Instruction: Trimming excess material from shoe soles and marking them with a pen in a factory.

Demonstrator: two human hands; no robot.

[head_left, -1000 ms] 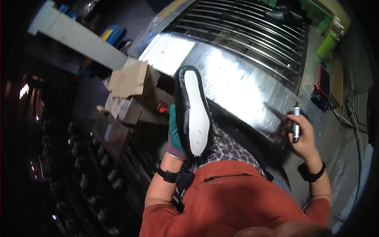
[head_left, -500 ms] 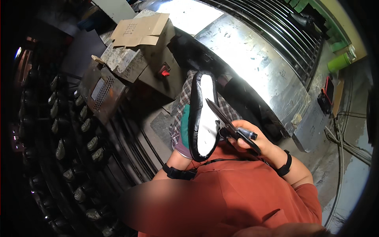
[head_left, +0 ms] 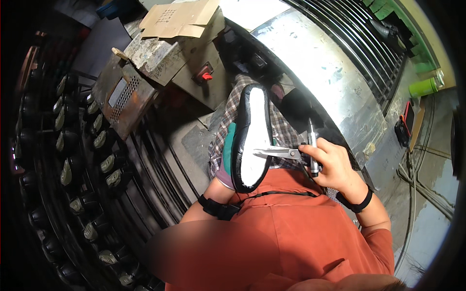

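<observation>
A black shoe upper (head_left: 237,160) stands sole side up in front of me, with a white insole board (head_left: 257,123) inside its folded black edge. My left hand (head_left: 227,151), in a green and mauve glove, holds it from the left; most of the fingers are hidden behind the shoe. To the right, my right hand (head_left: 331,162) grips scissors (head_left: 286,153), their blades pointing left across the white board. The same hand also has a silver and black pen-like tool (head_left: 313,138) between its fingers, upright, tip away from me.
Racks with rows of black shoes (head_left: 112,177) stand on the left. Ahead is a metal box with a red switch (head_left: 207,76), cardboard (head_left: 179,18) on top. A shiny metal table (head_left: 310,63) with a roller conveyor (head_left: 354,36) spans the far right, near a green bottle (head_left: 423,87).
The scissors have swung from pointing away and left to lying sideways across the white board. My right hand has shifted right, and the pen-like tool has turned upright. The shoe stays in my left hand.
</observation>
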